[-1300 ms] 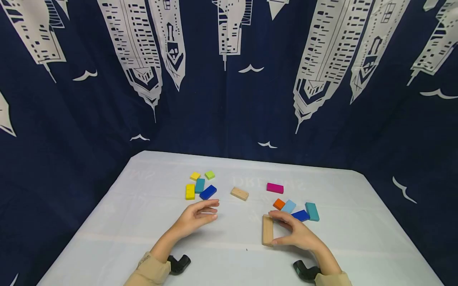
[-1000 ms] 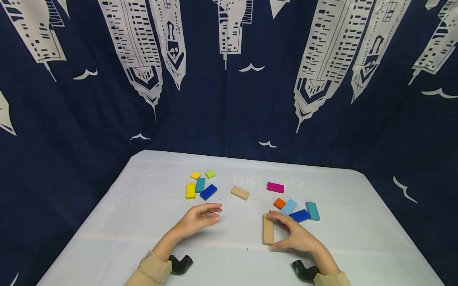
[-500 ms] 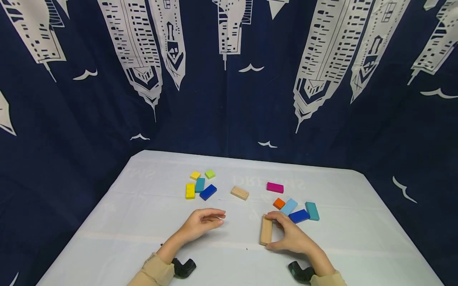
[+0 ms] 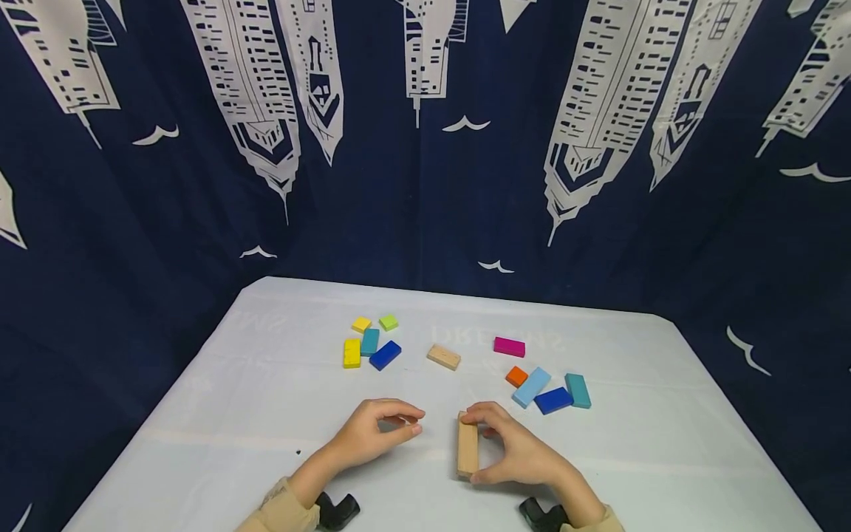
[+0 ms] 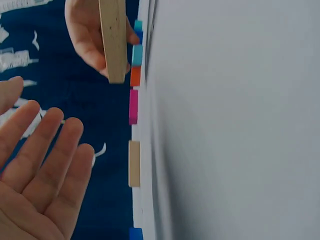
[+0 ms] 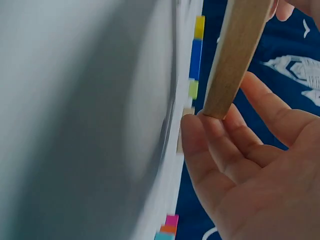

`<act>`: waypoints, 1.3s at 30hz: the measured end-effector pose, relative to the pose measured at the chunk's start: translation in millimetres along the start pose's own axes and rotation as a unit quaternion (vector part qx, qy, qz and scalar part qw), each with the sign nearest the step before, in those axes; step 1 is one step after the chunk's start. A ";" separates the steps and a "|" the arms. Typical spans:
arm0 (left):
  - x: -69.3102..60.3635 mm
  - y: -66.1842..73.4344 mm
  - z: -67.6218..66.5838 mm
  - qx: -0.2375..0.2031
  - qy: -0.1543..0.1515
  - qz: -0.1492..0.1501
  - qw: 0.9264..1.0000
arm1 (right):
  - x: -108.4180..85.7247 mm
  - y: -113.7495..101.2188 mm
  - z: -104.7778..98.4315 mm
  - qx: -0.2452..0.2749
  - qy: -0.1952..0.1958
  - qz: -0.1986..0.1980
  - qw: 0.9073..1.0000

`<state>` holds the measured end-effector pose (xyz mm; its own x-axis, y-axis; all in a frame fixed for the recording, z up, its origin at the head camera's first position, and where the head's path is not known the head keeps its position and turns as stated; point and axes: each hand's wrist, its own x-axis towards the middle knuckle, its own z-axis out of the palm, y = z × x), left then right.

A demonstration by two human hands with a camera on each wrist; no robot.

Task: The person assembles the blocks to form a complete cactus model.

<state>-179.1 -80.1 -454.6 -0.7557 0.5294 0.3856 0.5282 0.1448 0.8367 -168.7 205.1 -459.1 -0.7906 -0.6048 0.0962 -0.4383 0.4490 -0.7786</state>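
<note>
A plain wooden block [image 4: 468,446] is held lengthwise by my right hand [image 4: 525,451], thumb at its near end and fingers at its far end. In the left wrist view this wooden block [image 5: 115,45] appears raised off the table. The right wrist view shows fingers of my right hand [image 6: 265,175] around one end of it. To the left, my left hand [image 4: 375,432] faces the block across a gap, holding nothing, its fingers loosely curved. Nearest beyond the right hand are a light blue block [image 4: 531,388], a blue block [image 4: 553,400] and an orange block [image 4: 516,376].
On the white table [image 4: 219,414], a teal block [image 4: 578,391] lies right and a magenta block [image 4: 509,346] farther back. Another wooden block [image 4: 443,357] lies mid-table. At left are yellow blocks [image 4: 351,353], a teal block [image 4: 369,342], a blue block [image 4: 385,355] and a green block [image 4: 388,322].
My right hand has carried the wooden block left and toward me, uncovering more of the light blue and blue blocks. My left hand has moved right and nearer to me.
</note>
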 end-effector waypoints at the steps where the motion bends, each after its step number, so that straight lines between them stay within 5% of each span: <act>1: -1.7 -4.0 1.5 0.007 -0.003 0.006 1.000 | -0.1 -1.4 1.8 0.002 -0.005 0.001 1.000; 7: -13.9 -8.8 6.9 0.079 -0.040 0.044 0.995 | -2.4 -7.7 13.9 0.017 -0.031 -0.017 0.999; 12: -21.4 -7.0 14.2 0.155 -0.056 0.118 0.979 | -3.8 -11.5 24.1 0.026 -0.046 -0.051 0.997; 17: -25.6 -6.7 21.0 0.170 -0.051 0.171 0.969 | -4.9 -13.4 31.5 0.032 -0.048 -0.066 0.996; 24: -31.2 -10.5 26.7 0.135 -0.056 0.162 0.976 | -4.8 -11.3 40.6 0.018 -0.046 -0.071 0.996; 31: -30.1 -18.6 28.6 0.116 -0.036 0.194 0.973 | -5.5 -7.5 44.6 -0.026 -0.030 -0.061 0.997; 39: -29.8 -19.2 27.8 0.130 -0.075 0.174 0.973 | -6.3 -6.9 47.1 -0.042 -0.026 -0.031 0.998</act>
<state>-156.0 -75.5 -492.9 -0.4591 0.6978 0.5498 0.8368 0.1319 0.5314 -140.6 174.9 -483.5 -0.7382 -0.6657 0.1091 -0.5226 0.4621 -0.7165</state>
